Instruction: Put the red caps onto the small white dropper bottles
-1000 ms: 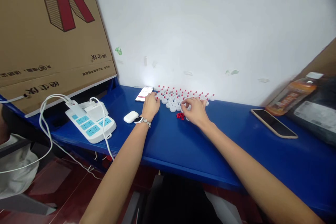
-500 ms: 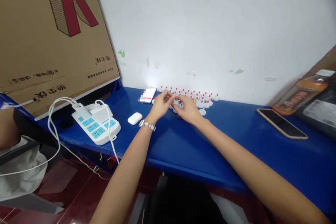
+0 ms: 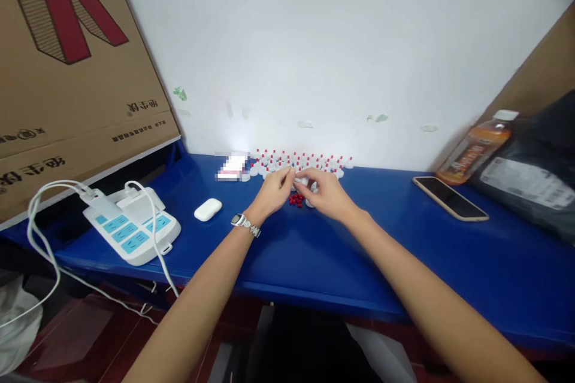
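My left hand [image 3: 275,190] and my right hand [image 3: 327,191] meet fingertip to fingertip over the blue table [image 3: 314,251]. Together they pinch a small white cap [image 3: 302,180]. A little heap of red pieces [image 3: 296,199] lies just below the fingers. Several white caps with red tips [image 3: 305,161] stand in rows behind my hands, along the white wall. My left wrist wears a metal watch [image 3: 245,224].
A lit phone [image 3: 232,167] lies left of the caps and a white earbud case [image 3: 208,209] nearer me. A white power strip [image 3: 132,225] with cables sits far left under a cardboard box [image 3: 67,60]. A dark phone [image 3: 450,198], an orange bottle [image 3: 476,148] and a black bag [image 3: 530,179] lie right.
My hands, apart among the caps a second ago, have come together and drawn slightly toward me with a white cap between the fingertips. The camera has swung to the right.
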`<action>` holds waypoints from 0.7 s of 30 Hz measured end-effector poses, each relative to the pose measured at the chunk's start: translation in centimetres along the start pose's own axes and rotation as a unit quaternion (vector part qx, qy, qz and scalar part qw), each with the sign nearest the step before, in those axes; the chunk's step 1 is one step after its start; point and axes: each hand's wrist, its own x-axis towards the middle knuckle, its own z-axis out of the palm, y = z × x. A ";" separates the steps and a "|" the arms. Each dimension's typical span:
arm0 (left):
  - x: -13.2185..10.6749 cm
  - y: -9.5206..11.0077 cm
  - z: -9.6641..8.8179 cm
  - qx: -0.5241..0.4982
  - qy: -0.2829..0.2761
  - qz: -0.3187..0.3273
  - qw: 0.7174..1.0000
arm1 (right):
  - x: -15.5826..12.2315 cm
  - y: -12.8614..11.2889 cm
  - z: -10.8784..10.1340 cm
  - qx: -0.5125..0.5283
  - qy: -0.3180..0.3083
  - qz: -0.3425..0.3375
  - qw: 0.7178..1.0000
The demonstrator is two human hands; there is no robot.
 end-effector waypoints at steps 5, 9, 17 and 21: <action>0.0 0.0 -0.6 0.013 0.141 -0.053 0.989 | 0.0 0.6 -0.5 -0.099 0.061 0.054 0.992; -0.2 -0.7 -1.2 0.069 0.043 0.006 0.997 | 0.0 2.5 -0.6 -0.048 0.119 0.116 0.985; -0.7 -1.7 -0.3 0.120 -0.142 0.045 0.982 | 0.2 2.8 0.3 -0.038 0.146 0.122 0.981; -0.5 -2.3 -1.1 0.094 -0.117 0.024 0.988 | 0.2 2.6 0.1 -0.023 0.121 0.103 0.987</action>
